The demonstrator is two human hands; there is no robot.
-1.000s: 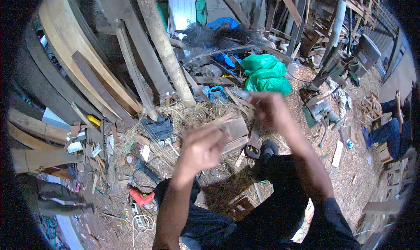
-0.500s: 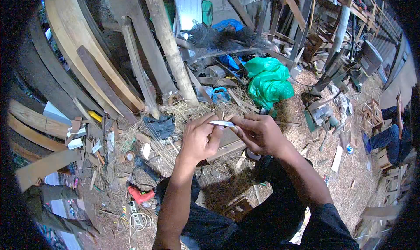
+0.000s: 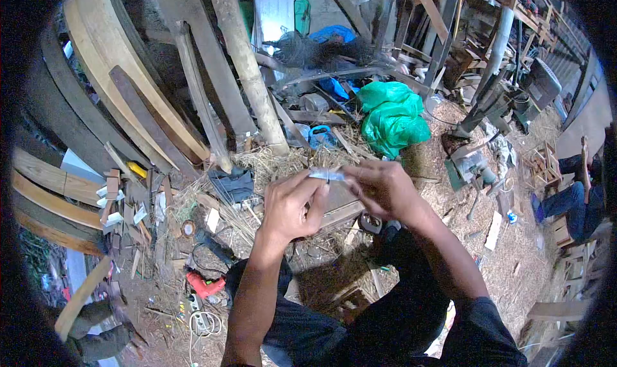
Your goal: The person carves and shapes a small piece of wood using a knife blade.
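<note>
My left hand [image 3: 290, 206] is closed in a pinch on a small, thin whitish piece [image 3: 326, 175], raised in front of my body. My right hand [image 3: 384, 188] is closed at the other end of this piece, its fingertips smeared by motion. What the piece is made of I cannot make out. Beneath both hands lies a flat wooden board [image 3: 340, 213] among straw and shavings. Close to my right knee is a dark round object [image 3: 369, 223], partly hidden.
Planks [image 3: 128, 78] and a pole [image 3: 247, 65] lean at the back left. A green plastic bag [image 3: 393, 119] sits behind my right hand. On the left floor lie a red power tool [image 3: 205, 283] and a white cable [image 3: 207, 325]. Another person's legs [image 3: 569, 206] show at far right.
My right hand has shifted slightly and its fingers are now blurred. The whitish piece looks flatter and blurred. At lower left, a plank and a person's legs have moved.
</note>
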